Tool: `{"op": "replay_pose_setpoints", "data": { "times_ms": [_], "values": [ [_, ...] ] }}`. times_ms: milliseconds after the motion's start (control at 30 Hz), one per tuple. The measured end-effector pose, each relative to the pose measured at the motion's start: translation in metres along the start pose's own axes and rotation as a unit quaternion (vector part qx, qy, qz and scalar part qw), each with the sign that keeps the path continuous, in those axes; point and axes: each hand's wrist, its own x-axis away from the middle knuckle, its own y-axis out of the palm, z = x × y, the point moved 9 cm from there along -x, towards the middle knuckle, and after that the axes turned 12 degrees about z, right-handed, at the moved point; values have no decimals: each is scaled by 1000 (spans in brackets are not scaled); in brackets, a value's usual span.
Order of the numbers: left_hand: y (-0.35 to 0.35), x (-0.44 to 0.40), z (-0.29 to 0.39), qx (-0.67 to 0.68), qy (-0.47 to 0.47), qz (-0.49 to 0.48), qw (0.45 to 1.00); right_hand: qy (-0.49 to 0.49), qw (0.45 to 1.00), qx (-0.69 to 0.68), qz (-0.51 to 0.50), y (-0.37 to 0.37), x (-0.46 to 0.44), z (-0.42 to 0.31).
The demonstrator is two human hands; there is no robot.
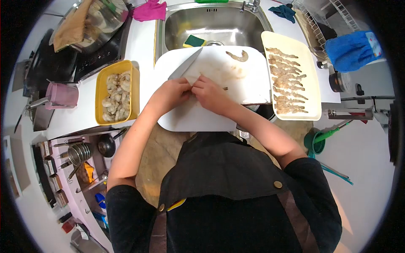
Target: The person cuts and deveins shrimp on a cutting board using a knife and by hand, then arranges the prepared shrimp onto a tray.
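My left hand (pixel 172 93) and my right hand (pixel 208 94) meet over the white cutting board (pixel 190 120), fingertips pinched together. What they hold is too small and hidden to make out. Just beyond my left hand lies a knife (pixel 185 63), its blade pointing up and right. One shrimp (pixel 238 56) rests at the board's far right, and a small dark bit sits by my right hand. To the right, a cream tray (pixel 313 101) bears several shrimp (pixel 289 77) in a column. A yellow container (pixel 135 95) on the left holds several pale shrimp (pixel 114 101).
Behind the board is a steel sink (pixel 223 25) with a green and yellow sponge (pixel 194 41). A pink cloth (pixel 149 10) lies at its left. A pink cup (pixel 61 95) stands far left, and a blue towel (pixel 350 50) hangs at right.
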Motion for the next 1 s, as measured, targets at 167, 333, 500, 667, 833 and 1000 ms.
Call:
{"op": "replay_pose_setpoints", "data": {
  "times_ms": [167,333,500,667,833,1000],
  "values": [
    [-13,3,-7,60,-68,58,994,95,993,-47,46,-10,-5,11],
    [-10,10,-12,78,-137,69,985,133,989,-41,56,-2,-4,8],
    [-8,7,-11,60,-119,55,990,99,994,0,50,0,-8,-3],
    [-6,8,-14,41,-95,18,994,53,997,38,34,6,-8,-9],
    [-10,8,-13,11,-79,30,996,89,995,38,5,6,-12,2],
    [-14,14,-11,24,-117,75,990,112,993,26,10,8,-13,1]
  ]
}}
